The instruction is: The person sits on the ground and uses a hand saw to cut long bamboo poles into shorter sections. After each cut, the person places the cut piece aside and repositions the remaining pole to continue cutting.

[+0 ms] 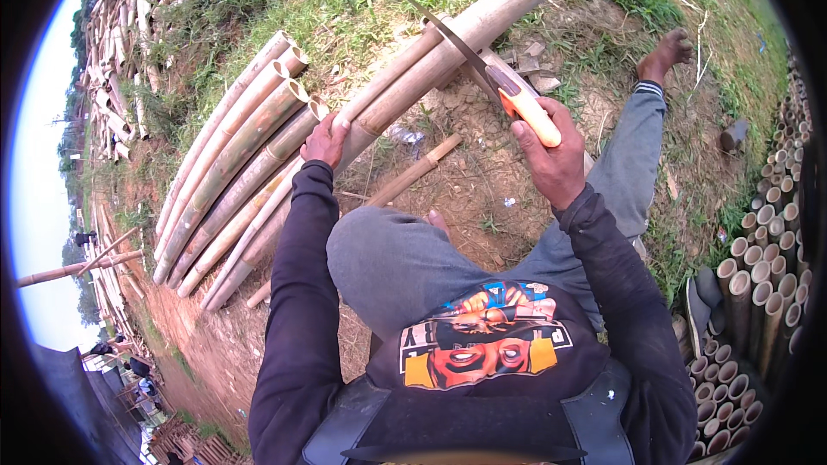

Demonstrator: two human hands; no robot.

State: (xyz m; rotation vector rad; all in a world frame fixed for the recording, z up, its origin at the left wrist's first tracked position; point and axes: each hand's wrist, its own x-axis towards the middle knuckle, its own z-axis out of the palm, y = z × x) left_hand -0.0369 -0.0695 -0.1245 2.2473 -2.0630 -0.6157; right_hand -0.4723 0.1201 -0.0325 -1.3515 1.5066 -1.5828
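Note:
My right hand (552,153) is closed around the orange handle of a handsaw (466,47). Its dark, tapering blade lies across a long, thick bamboo pole (508,2), with the tip pointing to the far left. Whether the teeth have cut into the pole cannot be made out. My left hand (324,139) grips the bamboo lower down, its thumb on top and part of its fingers hidden. A thinner bamboo length (392,77) runs along the left side of the thick pole. A support piece partly shows beneath the poles, near the blade.
Several cut bamboo poles (237,142) lie side by side at the left. A short bamboo piece (416,170) rests on the dirt before my knee. Upright bamboo tubes (762,271) crowd the right edge, near dark footwear (705,301). A bamboo heap (121,43) stands far left.

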